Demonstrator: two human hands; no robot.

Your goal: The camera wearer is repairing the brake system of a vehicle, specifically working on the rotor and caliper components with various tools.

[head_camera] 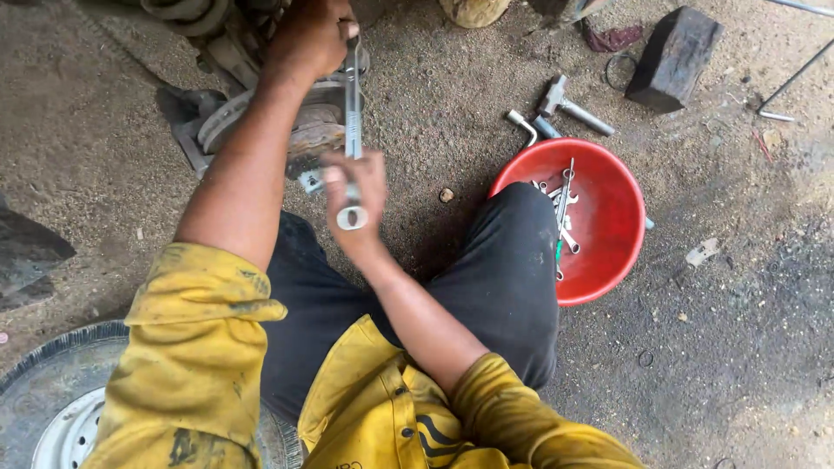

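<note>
Hands, left [304, 39] and right [356, 195], grip one ring spanner [353, 113] over brake disc [252, 117]

My left hand [308, 39] grips the top of a long ring spanner [353, 113] at the brake disc [261, 117]; my right hand [356, 195] holds its lower end. Beside my knee, a red bowl [608, 217] holds spanners [565, 208].

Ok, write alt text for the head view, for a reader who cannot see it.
Both hands grip a long metal wrench set against a rusty brake hub: the left hand at its top, the right hand at its lower end. A red bowl of wrenches sits on the dirt by the person's knee.
</note>
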